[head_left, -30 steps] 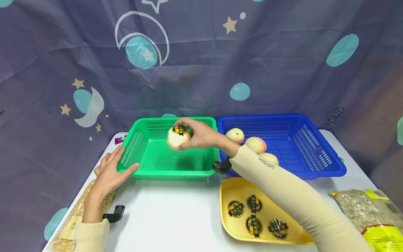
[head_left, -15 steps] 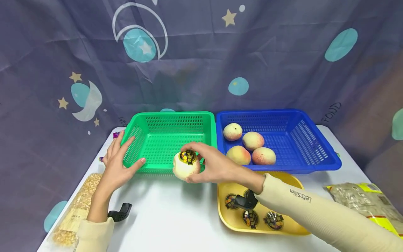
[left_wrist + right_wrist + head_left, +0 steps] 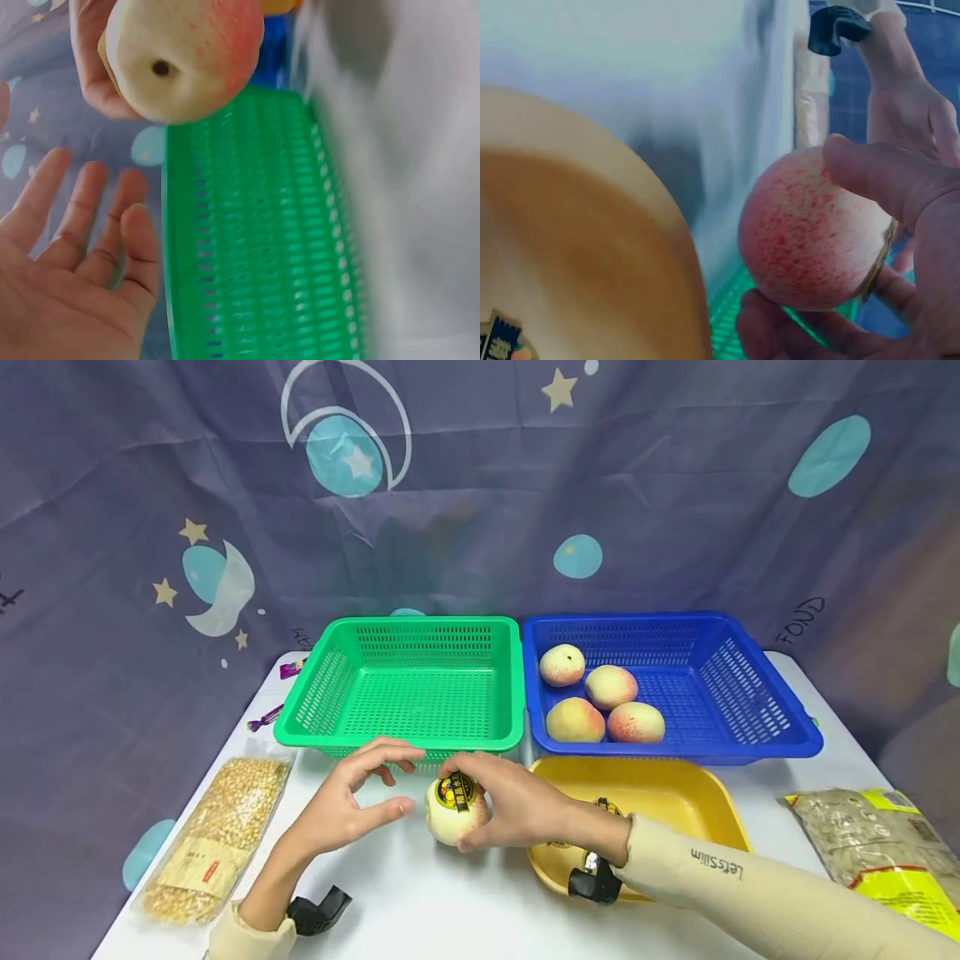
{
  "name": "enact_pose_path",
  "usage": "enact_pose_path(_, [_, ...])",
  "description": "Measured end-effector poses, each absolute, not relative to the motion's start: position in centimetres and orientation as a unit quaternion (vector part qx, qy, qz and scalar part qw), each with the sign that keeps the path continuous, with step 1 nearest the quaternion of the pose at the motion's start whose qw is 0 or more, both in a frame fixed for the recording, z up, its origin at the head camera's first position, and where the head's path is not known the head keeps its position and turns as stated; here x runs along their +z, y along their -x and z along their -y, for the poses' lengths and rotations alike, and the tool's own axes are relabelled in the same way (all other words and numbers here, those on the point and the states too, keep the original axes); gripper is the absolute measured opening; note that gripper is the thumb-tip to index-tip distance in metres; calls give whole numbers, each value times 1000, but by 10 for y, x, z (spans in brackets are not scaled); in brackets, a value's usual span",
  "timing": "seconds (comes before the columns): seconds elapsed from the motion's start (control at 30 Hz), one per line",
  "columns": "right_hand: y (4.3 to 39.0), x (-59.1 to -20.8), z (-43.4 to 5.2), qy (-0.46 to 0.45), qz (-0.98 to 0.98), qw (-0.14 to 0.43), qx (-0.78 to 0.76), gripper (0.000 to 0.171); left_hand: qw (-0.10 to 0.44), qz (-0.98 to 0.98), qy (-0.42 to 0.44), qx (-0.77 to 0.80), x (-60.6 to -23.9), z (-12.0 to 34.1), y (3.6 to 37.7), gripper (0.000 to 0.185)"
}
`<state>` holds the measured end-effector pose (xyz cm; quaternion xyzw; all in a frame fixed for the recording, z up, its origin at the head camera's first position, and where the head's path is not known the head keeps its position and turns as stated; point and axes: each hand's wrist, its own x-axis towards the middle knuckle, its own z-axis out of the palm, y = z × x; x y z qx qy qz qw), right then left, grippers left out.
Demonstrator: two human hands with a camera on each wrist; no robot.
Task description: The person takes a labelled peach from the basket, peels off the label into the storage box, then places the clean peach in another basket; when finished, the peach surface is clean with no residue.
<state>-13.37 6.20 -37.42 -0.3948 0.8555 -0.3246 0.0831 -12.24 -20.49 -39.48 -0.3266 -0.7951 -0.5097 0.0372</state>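
My right hand [image 3: 517, 802] grips a pale peach [image 3: 450, 823] with a pink blush, thumb on the near side and fingers over the far side. A round black-and-gold sticker [image 3: 456, 792] sits on top of the fruit. Just left of it, apart from the peach, my left hand [image 3: 352, 797] hovers with loosely bent fingers and holds nothing. In the left wrist view a small dark pit shows in the peach [image 3: 184, 56]. The right wrist view shows the blushed side of the peach [image 3: 810, 232] between thumb and fingers.
Behind the hands stands a green basket [image 3: 512, 739]; beside it a blue basket [image 3: 750, 749] holds several peaches [image 3: 611, 687]. A yellow tray [image 3: 697, 793] with stickers lies partly under my right forearm. Bagged corn kernels [image 3: 217, 835] lie left, another bag [image 3: 870, 843] right, and wrapped candies [image 3: 266, 718] far left.
The right hand has brought the stickered peach from over the green basket toward the near side of the table. My left hand has left that basket's rim and moved right, near the peach.
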Motion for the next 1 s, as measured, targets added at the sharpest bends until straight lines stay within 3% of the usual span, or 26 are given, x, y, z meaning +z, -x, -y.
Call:
enact_pose_path(0.3, [133, -386, -43, 384, -875, 132, -262, 81, -88, 836, 258, -476, -423, 204, 114, 75])
enact_pose_path(0.5, [134, -390, -41, 382, -878, 168, -236, 90, -138, 842, 233, -466, -438, 201, 118, 89])
enact_pose_path(0.77, [137, -381, -55, 396, -863, 202, -239, 68, -179, 840, 242, -451, -448, 187, 122, 96])
enact_pose_path(1.0, [145, -380, -70, 414, -837, 203, -294, 46, -196, 829, 260, -454, -448, 175, 127, 85])
